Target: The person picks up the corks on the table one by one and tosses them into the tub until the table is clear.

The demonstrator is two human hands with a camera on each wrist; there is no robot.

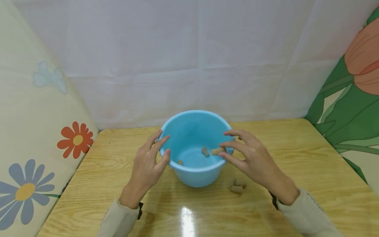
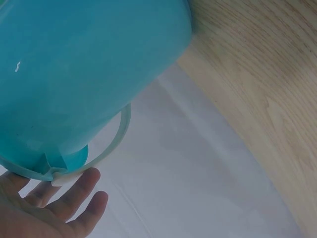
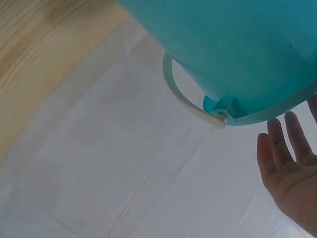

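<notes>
Pale cloth sleeves (image 1: 118, 219) are flanking a smooth, round plastic bucket (image 1: 195, 177).
Left hand (image 1: 145, 171) is curving around its rim; inside, 2 stubby, cork-like pieces (image 1: 205, 151) are lying; right hand (image 1: 254, 161) is pinching 1 matte cylinder (image 1: 217, 151) above, seemingly placing it, the next move probably calling for loosened fingertips; more chunks (image 1: 236, 189) are resting rightward on the woodgrain tabletop (image 1: 118, 154).

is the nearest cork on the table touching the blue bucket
Apart: the head view shows bare tabletop between the nearest cork and the blue bucket.
</notes>
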